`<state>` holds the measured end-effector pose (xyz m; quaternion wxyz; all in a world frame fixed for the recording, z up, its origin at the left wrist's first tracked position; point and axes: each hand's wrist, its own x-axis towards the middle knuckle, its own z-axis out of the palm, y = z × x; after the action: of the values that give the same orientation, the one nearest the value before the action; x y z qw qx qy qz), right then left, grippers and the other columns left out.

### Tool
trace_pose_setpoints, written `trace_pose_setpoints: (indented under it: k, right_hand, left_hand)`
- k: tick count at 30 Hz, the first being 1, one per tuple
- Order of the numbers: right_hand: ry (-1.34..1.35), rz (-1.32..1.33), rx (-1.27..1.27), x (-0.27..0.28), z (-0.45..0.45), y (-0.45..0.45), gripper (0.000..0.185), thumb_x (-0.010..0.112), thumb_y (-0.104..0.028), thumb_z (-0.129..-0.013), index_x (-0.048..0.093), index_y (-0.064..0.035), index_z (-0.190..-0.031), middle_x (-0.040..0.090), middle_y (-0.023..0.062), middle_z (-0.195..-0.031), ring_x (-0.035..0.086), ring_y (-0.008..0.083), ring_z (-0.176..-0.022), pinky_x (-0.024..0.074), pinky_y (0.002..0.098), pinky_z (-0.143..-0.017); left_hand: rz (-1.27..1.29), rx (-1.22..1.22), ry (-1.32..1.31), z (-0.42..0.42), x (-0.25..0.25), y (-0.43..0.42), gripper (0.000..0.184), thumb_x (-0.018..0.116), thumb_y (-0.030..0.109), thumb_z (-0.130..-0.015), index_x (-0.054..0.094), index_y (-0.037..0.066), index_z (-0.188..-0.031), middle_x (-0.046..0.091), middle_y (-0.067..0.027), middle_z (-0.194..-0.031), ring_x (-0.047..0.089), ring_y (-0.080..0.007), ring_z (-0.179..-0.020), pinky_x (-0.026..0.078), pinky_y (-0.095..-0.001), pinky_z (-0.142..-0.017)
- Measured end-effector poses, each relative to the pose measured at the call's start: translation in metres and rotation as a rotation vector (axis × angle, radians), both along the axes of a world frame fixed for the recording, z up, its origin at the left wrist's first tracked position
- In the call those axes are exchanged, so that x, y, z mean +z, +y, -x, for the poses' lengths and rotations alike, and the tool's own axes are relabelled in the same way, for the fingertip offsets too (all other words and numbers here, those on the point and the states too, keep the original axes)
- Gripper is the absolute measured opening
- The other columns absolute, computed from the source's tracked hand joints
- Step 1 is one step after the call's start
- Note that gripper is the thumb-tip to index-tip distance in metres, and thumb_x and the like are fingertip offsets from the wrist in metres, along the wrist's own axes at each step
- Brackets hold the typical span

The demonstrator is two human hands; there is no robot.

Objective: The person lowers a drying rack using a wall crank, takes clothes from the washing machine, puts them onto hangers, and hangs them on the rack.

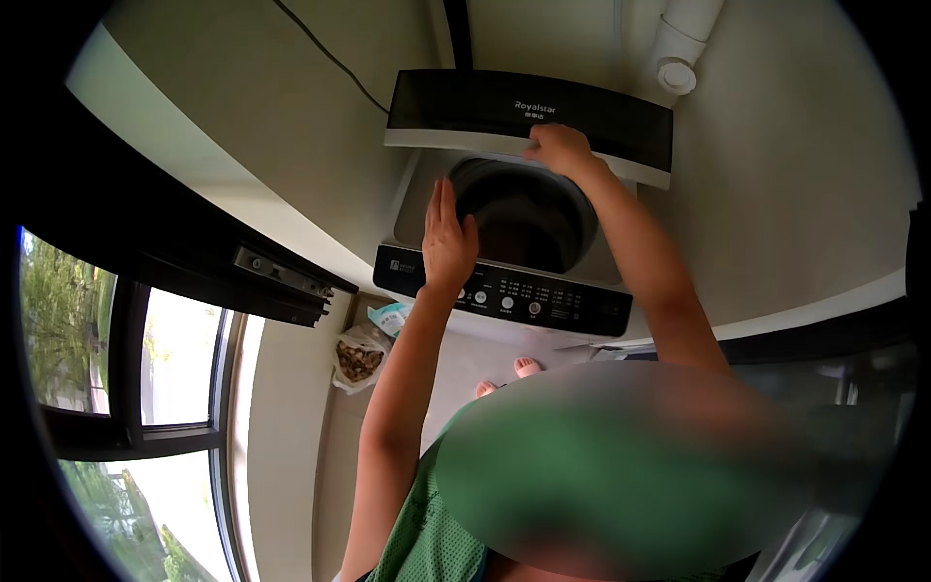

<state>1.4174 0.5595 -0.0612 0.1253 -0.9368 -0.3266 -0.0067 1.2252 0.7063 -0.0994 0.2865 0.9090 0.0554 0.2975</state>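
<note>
A top-loading washing machine (412, 209) stands against the wall, and its dark lid (456, 102) is raised over the round drum opening (524, 218). My right hand (564, 150) is closed on the light front edge of the lid, with its fingers curled over the dark panel. At the left rim of the opening is my left hand (449, 242), its fingers straight and nothing held in it. Whether that hand touches the rim I cannot tell. Along the machine's front runs a black control panel (572, 306) with several buttons. The drum's inside is too dark to make out.
A plastic bag of brownish pieces (359, 361) sits on the floor at the left, beside a teal-and-white packet (388, 318). A window (179, 354) with a dark frame is on the left. A white pipe (684, 44) runs down the wall behind the machine.
</note>
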Motion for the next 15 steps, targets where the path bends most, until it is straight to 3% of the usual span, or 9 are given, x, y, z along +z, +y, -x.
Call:
trace_pose_setpoints:
  k: [3,9,15]
  right_hand:
    - [-0.202,-0.063,-0.093,-0.031,-0.015,0.007,0.026,0.062,-0.027,-0.074,0.059,-0.0060,-0.088,0.058,0.0120,-0.089,0.056,0.0273,-0.090,0.0472,0.0389,-0.072]
    - [-0.293,-0.033,-0.059,-0.084,-0.049,0.014,0.018,0.058,-0.010,-0.071,0.058,-0.0036,-0.087,0.054,0.0116,-0.089,0.054,0.0283,-0.083,0.0464,0.0379,-0.072]
    - [-0.385,-0.075,-0.084,-0.112,-0.069,0.015,0.033,0.055,-0.010,-0.072,0.055,-0.0016,-0.103,0.050,0.0112,-0.094,0.048,0.0265,-0.091,0.0388,0.0376,-0.084]
  left_hand:
    - [0.038,0.043,0.060,-0.008,-0.011,0.004,0.057,0.050,0.009,-0.079,0.025,-0.002,-0.130,0.034,-0.0250,-0.129,0.036,-0.0402,-0.117,0.033,-0.0413,-0.096]
    - [0.047,0.127,0.092,-0.029,-0.027,0.002,0.058,0.049,0.011,-0.080,0.024,-0.001,-0.131,0.034,-0.0252,-0.129,0.036,-0.0412,-0.115,0.033,-0.0420,-0.096]
    - [0.104,0.192,0.170,-0.036,-0.032,0.000,0.059,0.050,0.012,-0.080,0.024,-0.002,-0.131,0.036,-0.0251,-0.127,0.037,-0.0396,-0.116,0.032,-0.0409,-0.097]
